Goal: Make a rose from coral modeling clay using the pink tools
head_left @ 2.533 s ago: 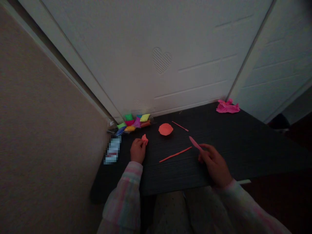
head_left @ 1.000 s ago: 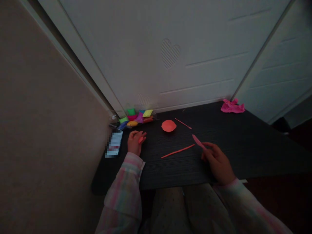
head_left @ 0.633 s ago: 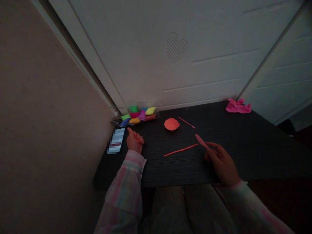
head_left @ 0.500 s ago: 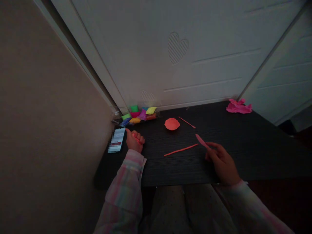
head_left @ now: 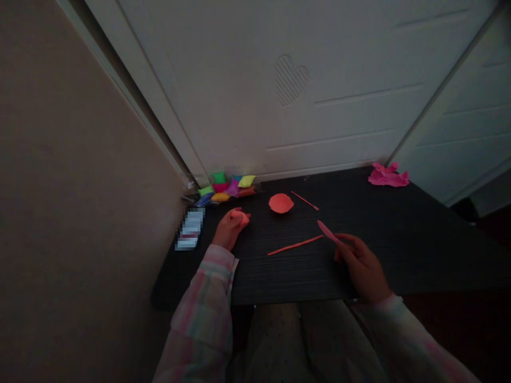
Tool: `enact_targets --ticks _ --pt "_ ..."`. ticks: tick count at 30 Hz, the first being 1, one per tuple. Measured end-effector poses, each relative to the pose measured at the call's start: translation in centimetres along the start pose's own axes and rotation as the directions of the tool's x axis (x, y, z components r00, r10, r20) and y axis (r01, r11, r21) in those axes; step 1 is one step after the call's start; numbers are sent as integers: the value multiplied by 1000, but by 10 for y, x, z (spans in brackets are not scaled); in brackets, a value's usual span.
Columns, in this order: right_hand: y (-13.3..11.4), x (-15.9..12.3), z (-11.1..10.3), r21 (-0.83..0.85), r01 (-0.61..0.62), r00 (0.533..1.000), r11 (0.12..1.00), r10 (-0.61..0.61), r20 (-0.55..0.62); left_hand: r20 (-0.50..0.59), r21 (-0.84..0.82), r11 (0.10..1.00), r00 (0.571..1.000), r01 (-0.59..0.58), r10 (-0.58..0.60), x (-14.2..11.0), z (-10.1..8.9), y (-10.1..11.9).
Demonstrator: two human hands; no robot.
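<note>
My left hand is closed around a small lump of orange clay at the left of the dark table. My right hand grips a pink plastic modelling knife, its blade pointing up and left. The blade tip lies close to the right end of a thin rolled orange clay strip on the table. Farther back sits a flattened orange clay disc, with a thin pink stick tool just to its right.
Several small bright clay packets are piled in the back left corner against a white door. A phone lies at the table's left edge. A crumpled pink wrapper sits at the back right. A beige wall stands on the left.
My left hand went left toward the phone with the clay lump, then came back right and forward. My right hand has kept the knife nearly still.
</note>
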State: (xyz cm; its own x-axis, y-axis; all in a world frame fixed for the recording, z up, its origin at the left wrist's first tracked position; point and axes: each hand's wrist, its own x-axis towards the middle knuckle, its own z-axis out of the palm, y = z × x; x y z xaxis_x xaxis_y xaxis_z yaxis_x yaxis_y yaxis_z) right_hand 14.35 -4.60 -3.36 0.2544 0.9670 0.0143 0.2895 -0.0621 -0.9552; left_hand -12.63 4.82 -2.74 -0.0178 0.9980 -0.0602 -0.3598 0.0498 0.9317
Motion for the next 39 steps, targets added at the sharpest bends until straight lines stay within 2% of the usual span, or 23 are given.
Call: enact_targets --ticks 6,11,14,19,23,27,32,36,39 --pt "-2 -1 0 7 8 1000 1000 -8 -2 -70 51 998 997 36 -32 -4 3 1" --pt "-1 -1 0 -5 7 1000 1000 -7 4 -123 -12 1000 992 10 -12 -1 1 1" --pt "-1 -1 0 -12 2 1000 1000 -2 8 -114 -37 999 993 14 -18 1 0 0" --pt "-3 -1 0 16 11 1000 1000 -11 10 -23 -247 967 997 60 -67 2 -2 3" --pt "-4 -1 0 21 -1 1000 1000 0 19 -98 -338 941 993 26 -63 1 -3 9" --pt "-3 -2 0 11 9 1000 1000 -9 14 -159 -335 942 987 -22 -33 -2 -1 13" --pt "-2 -1 0 16 13 1000 1000 -13 12 -224 -254 967 974 -33 -26 -5 -1 13" --pt "-2 0 -1 1 23 1000 1000 -23 13 -207 -189 982 978 -15 -24 -4 -2 10" --pt "-1 1 0 10 32 999 999 -33 37 -155 -158 987 988 -8 -17 -3 0 8"
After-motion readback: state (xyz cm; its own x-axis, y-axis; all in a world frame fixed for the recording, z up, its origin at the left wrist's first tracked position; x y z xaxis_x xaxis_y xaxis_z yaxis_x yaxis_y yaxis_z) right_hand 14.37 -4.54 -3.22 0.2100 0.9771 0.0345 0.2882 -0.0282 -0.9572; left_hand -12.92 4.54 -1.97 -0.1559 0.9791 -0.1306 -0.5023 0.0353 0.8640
